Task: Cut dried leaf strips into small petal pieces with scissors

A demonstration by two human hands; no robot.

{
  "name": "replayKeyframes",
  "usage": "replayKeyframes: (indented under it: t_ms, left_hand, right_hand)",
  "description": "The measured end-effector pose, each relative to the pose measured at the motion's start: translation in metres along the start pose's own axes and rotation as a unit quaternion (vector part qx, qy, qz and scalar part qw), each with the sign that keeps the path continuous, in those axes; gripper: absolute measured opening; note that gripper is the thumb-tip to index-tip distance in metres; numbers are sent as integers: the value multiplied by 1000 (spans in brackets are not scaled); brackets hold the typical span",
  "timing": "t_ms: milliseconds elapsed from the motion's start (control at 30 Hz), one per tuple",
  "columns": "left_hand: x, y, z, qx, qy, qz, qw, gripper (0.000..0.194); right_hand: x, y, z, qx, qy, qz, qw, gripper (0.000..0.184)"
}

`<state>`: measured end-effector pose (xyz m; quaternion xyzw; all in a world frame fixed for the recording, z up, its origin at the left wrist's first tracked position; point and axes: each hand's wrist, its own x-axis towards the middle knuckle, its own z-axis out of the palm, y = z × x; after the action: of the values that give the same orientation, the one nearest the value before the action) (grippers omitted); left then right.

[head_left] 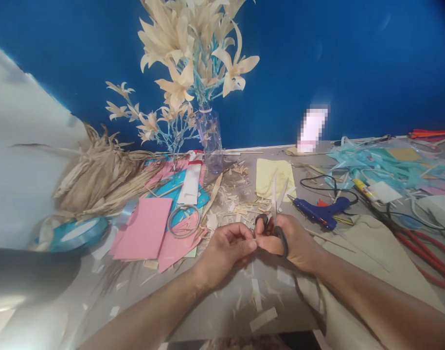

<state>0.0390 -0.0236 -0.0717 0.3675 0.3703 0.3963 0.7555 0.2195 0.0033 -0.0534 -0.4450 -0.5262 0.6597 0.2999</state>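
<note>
My right hand (pixel 293 243) is closed around the black handles of a pair of scissors (pixel 276 214), whose blades point up and away, slightly apart. My left hand (pixel 225 248) is pinched shut right beside it, fingertips touching the right hand; what it pinches is too small to make out. Both hands hover over the grey table (pixel 222 301), amid scattered straw-coloured scraps (pixel 240 194).
A clear bottle (pixel 209 141) holds cream husk flowers (pixel 193 43). Dry husks (pixel 101 175), pink paper (pixel 145 233), a wire ring (pixel 184 221), blue ribbon roll (pixel 76 233) lie left. Yellow sheet (pixel 273 177), blue glue gun (pixel 320 211), red cutters (pixel 426 253), beige cloth (pixel 357 243) lie right.
</note>
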Motion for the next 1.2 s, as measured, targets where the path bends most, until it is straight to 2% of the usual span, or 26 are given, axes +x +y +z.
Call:
replayKeyframes:
  t_ms: [133,267,333,467,600,700,767,900,1000,1100,1200]
  left_hand:
    - [1,-3,-1,-44,-43,-1,998,32]
    - [2,-4,-4,-20,-9,4,1000,31]
    - [3,-6,-4,-14,-1,3,1000,28]
    - [3,-7,-1,-53,-32,-8,998,29]
    - [1,-3,4,-128,-31,-8,991,30]
    - [1,-1,4,-136,-16,4,991,28]
    - [1,-2,4,-120,-7,10,993,28]
    - [0,-4,6,-105,-1,0,994,30]
    - [0,-3,9,-146,-17,-17,989,33]
    - [0,-1,9,-168,-10,-7,986,32]
    - [1,-1,7,-152,2,9,988,32]
  right_hand:
    - [0,-1,1,-6,15,-7,1000,25]
    - [-2,-6,4,15,16,0,1000,30]
    - [-2,-7,5,31,1,12,999,32]
    - [2,0,2,113,-44,27,992,34]
    - [7,9,-7,197,-103,-24,975,31]
    - [5,8,-7,183,-81,-49,978,36]
    - [2,5,-3,139,-65,-30,988,41]
    - [-1,-2,6,80,-26,15,996,39]
    - [1,1,4,132,-56,1,990,39]
    - [2,7,0,165,-80,-37,982,37]
    - [1,8,1,143,-57,-36,987,40]
